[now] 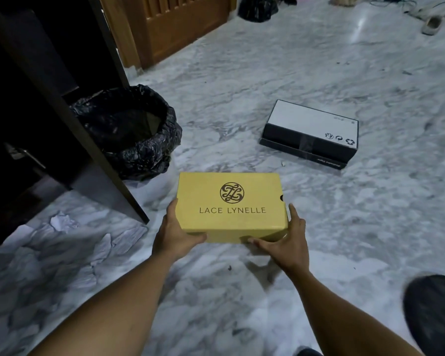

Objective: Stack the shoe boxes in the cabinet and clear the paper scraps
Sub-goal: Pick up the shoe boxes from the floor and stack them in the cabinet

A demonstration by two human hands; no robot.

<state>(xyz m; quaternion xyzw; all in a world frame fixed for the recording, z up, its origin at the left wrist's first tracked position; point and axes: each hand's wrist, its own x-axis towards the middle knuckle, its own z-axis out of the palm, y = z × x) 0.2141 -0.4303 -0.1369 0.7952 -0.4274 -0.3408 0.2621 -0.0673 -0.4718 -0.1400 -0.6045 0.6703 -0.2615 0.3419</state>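
1. While we hold the yellow shoe box (pixel 231 206) just on the near side of the bin (pixel 129 129), our left hand (pixel 172 232) clasps its near-left corner. Our right hand (pixel 285 237) clasps the near-right corner, thumb up the side wall and fingers curled along the front face.
2. We judge it to be light, stiff cardboard with a matte skin that should not slip. The lid could lift off, so we would grip the walls and base. We cannot tell whether shoes are inside.
3. To the right of the bin, well apart, the black-and-white shoe box (pixel 311 129) lies on the floor; its short ends look best for gripping.
4. Left of the bin stands the cabinet (pixel 23 86). Near-left of the bin lie the paper scraps (pixel 62 222), flimsy enough to pinch up.
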